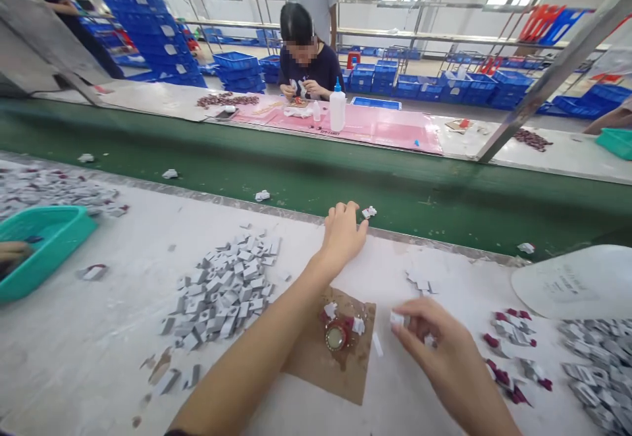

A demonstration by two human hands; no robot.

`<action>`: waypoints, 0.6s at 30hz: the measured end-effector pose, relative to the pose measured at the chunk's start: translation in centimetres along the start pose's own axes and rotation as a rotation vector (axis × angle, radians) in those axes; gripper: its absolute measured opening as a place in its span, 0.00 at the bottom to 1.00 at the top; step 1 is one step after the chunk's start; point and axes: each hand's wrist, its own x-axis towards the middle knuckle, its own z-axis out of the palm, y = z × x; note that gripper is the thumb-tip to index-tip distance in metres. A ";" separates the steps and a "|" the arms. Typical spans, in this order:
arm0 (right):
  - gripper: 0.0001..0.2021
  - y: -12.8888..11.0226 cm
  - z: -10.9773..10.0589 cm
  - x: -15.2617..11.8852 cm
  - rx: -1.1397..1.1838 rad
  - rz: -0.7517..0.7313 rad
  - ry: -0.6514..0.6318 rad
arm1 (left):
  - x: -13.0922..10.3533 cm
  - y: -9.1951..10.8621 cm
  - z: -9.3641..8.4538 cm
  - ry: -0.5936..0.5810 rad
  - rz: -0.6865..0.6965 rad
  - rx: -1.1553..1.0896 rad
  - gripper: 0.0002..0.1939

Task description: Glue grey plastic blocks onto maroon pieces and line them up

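My left hand [343, 233] is stretched out over the far edge of the table. Its thumb is apart from the fingers and no held thing shows. Just right of it, a small white and dark red part [369, 212] lies on the green conveyor belt [439, 209]. Between thumb and fingers, my right hand [439, 340] pinches a small white plastic piece [396, 318]. Left of that hand lies a brown cardboard square [326, 373], bearing a round red item with a pale centre [336, 337] and small white pieces.
A pile of grey-white blocks [227, 284] lies left of my forearm. On the right are white and red parts [513, 327], more grey pieces [597, 370] and a white tub [575, 281]. Someone's hand is in a teal tray [74, 228]. A co-worker [309, 60] sits across the belt.
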 end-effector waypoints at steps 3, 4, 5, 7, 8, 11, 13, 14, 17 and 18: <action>0.13 2.1 2.3 -4.5 0.099 0.035 0.047 | -6.8 -2.7 -3.1 0.012 0.075 0.067 0.15; 0.15 2.7 2.8 -5.5 0.112 0.050 0.074 | -8.9 -3.8 -4.0 0.023 0.066 0.095 0.15; 0.18 3.2 3.2 -6.2 0.100 0.060 0.095 | -10.7 -5.1 -4.8 0.038 0.047 0.124 0.15; 0.19 3.8 3.4 -7.0 0.032 0.067 0.128 | -13.0 -7.4 -6.0 0.085 0.003 0.219 0.17; 0.19 3.8 3.2 -7.1 -0.002 0.070 0.140 | -13.7 -8.4 -6.3 0.104 -0.011 0.286 0.18; 0.15 2.9 2.3 -6.7 -0.030 0.062 0.159 | -13.8 -10.0 -6.6 0.102 -0.009 0.440 0.20; 0.12 2.0 1.8 -6.2 -0.010 0.052 0.161 | -13.1 -10.1 -6.5 0.068 0.008 0.437 0.19; 0.10 1.6 1.7 -5.9 0.005 0.059 0.156 | -12.7 -10.0 -6.5 0.055 0.015 0.421 0.18; 0.09 0.6 1.5 -5.6 0.116 0.163 0.110 | -11.7 -9.8 -6.6 0.025 0.025 0.355 0.14; 0.10 0.4 1.5 -5.5 0.190 0.212 0.091 | -11.6 -9.8 -6.6 0.017 0.021 0.325 0.13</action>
